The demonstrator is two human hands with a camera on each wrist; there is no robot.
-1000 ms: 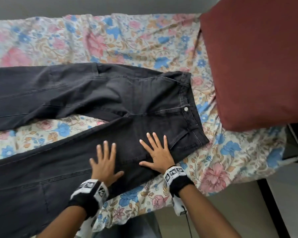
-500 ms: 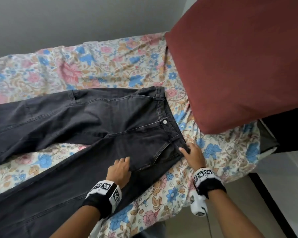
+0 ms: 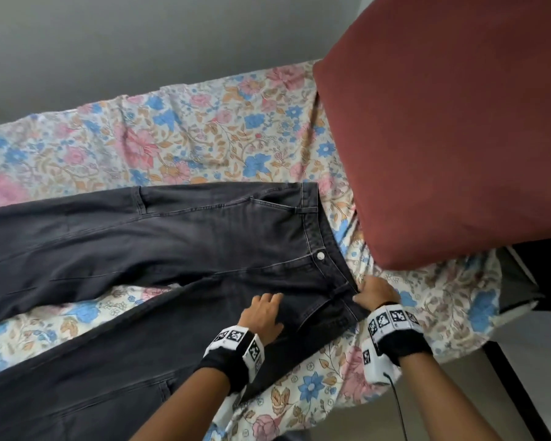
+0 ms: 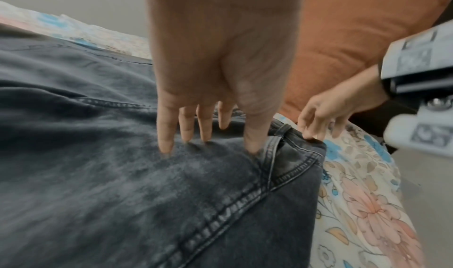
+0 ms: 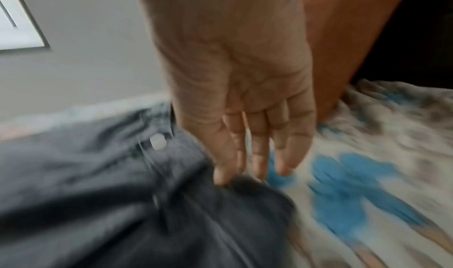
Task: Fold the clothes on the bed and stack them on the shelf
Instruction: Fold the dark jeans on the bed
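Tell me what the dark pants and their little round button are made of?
The black jeans look like washed, faded denim: heavy weave, pale double stitching along the seams, a matte greyish surface. The waist button looks like pale, shiny metal, though it could be plastic; it is too small to tell.

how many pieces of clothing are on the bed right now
1. Dark jeans lie spread flat across the floral sheet, waistband toward the red pillow, legs running off the frame's left edge. Other clothes may lie out of view.
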